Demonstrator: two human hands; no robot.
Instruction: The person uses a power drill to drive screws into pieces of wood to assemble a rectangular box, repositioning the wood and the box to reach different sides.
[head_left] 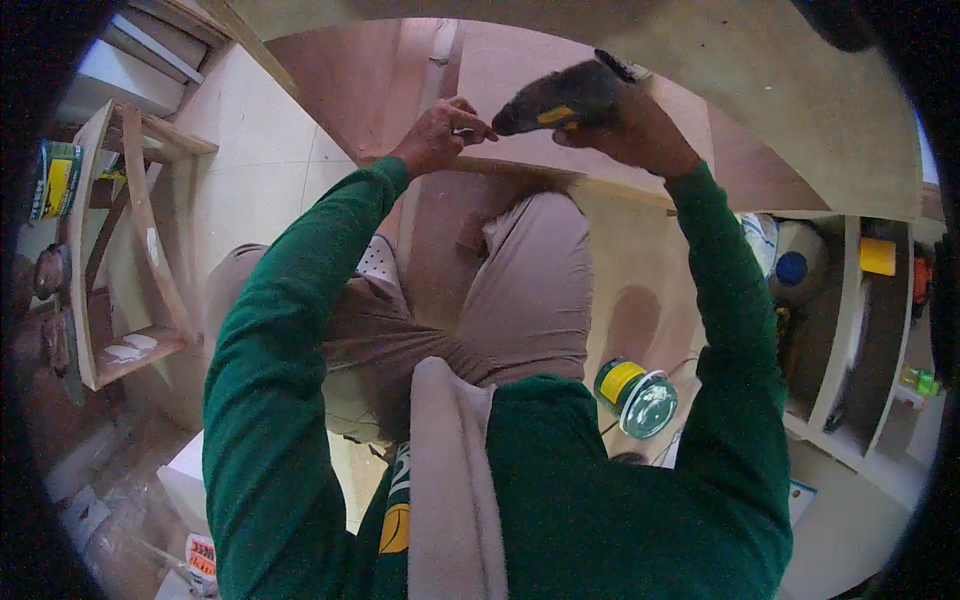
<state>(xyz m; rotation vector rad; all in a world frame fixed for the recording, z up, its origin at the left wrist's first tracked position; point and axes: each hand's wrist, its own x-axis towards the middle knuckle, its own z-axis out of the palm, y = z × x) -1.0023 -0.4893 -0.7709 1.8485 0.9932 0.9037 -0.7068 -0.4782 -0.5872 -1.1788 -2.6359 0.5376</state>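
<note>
My right hand [635, 128] is wrapped round a dark cordless drill [565, 92] with a yellow patch, its nose pointing left. At that nose, the fingers of my left hand [438, 136] are pinched together; whatever they hold is too small to make out. Both hands are over the inside of a reddish-brown wooden cabinet or box [385, 75], just beyond its near edge. A pale wooden panel [790, 105] curves across the top of the view. The drill's tip is hard to see against my left fingertips.
A wooden stool or frame [150, 235] lies on the tiled floor at left. Beside my right arm sits a green tub [610, 380] with a yellow label. Pale shelving [850, 330] stands at right, near a rounded container [800, 250]. A towel [450, 480] hangs from my neck.
</note>
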